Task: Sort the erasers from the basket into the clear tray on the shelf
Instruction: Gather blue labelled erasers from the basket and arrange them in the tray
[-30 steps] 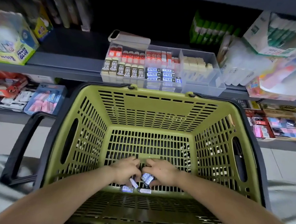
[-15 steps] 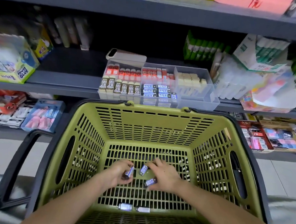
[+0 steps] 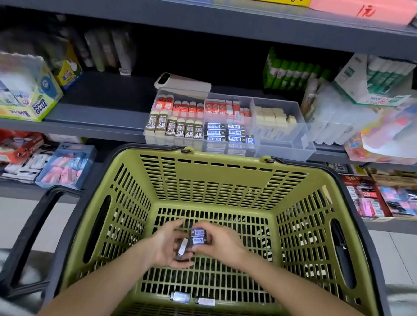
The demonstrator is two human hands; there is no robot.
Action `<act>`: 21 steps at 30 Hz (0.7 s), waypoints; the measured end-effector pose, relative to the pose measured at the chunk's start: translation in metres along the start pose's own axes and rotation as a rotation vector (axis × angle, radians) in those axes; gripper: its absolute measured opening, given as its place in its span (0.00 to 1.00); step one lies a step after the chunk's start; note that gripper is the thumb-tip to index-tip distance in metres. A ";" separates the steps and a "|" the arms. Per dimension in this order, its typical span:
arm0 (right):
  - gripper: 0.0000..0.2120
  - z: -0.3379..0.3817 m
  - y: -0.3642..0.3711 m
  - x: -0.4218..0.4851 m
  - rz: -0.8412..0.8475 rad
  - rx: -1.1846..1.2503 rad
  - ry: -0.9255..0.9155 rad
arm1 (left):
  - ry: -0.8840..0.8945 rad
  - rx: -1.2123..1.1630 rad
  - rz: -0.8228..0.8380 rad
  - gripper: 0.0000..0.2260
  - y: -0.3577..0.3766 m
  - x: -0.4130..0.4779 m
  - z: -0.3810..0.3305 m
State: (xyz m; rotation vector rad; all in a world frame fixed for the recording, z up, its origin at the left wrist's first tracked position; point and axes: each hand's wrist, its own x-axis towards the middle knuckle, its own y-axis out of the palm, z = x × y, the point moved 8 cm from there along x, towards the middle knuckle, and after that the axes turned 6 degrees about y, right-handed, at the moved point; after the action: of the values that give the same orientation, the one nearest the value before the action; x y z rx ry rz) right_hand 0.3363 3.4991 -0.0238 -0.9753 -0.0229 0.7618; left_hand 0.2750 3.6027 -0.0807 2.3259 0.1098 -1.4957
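Observation:
Both of my hands hover inside the olive-green basket (image 3: 228, 184), a little above its floor. My right hand (image 3: 221, 242) pinches two blue-labelled erasers (image 3: 198, 236) stacked together. Curled round another eraser (image 3: 182, 248) seen edge-on, my left hand (image 3: 165, 243) touches the right one. Two more erasers (image 3: 180, 297) lie on the basket floor near its front wall. The clear tray (image 3: 283, 148) sits on the shelf just behind the basket, with red, 2B, blue and cream erasers in its compartments.
A white flat box (image 3: 183, 83) lies on the tray's back left corner. Glue boxes (image 3: 21, 95) stand at the shelf's left, glue sticks and bags (image 3: 368, 112) at its right. The basket's black handle (image 3: 31, 239) hangs to the left. A lower shelf holds more stationery.
My hands have lifted off the basket floor with erasers and come together. The right hand's two erasers are now stacked. The view has tilted up to show more shelf.

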 end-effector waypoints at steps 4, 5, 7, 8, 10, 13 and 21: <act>0.23 0.025 -0.011 -0.011 0.041 0.179 0.000 | -0.077 -0.031 0.082 0.18 0.009 -0.014 0.002; 0.16 0.021 -0.014 -0.014 0.019 0.253 0.052 | -0.071 -0.002 0.083 0.15 0.007 -0.016 -0.001; 0.06 0.006 -0.005 -0.023 0.083 0.210 0.164 | -0.042 0.100 0.072 0.10 0.000 -0.021 -0.009; 0.06 -0.002 0.011 -0.030 0.210 0.131 0.208 | -0.020 0.152 0.059 0.07 -0.002 -0.024 -0.015; 0.13 -0.013 0.053 -0.048 0.499 0.017 0.267 | 0.039 0.218 0.050 0.03 -0.001 -0.034 -0.031; 0.17 -0.017 0.090 -0.059 0.634 -0.012 0.317 | 0.143 0.251 0.157 0.09 0.020 -0.061 -0.058; 0.12 0.007 0.087 -0.033 0.505 0.195 0.288 | 0.475 0.021 0.400 0.05 0.020 -0.141 -0.109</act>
State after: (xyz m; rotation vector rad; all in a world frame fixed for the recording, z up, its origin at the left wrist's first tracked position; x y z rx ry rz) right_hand 0.2601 3.5133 -0.0748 -0.9039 0.5561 1.0535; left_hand 0.3131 3.6413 0.0903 2.4866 -0.2358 -0.7470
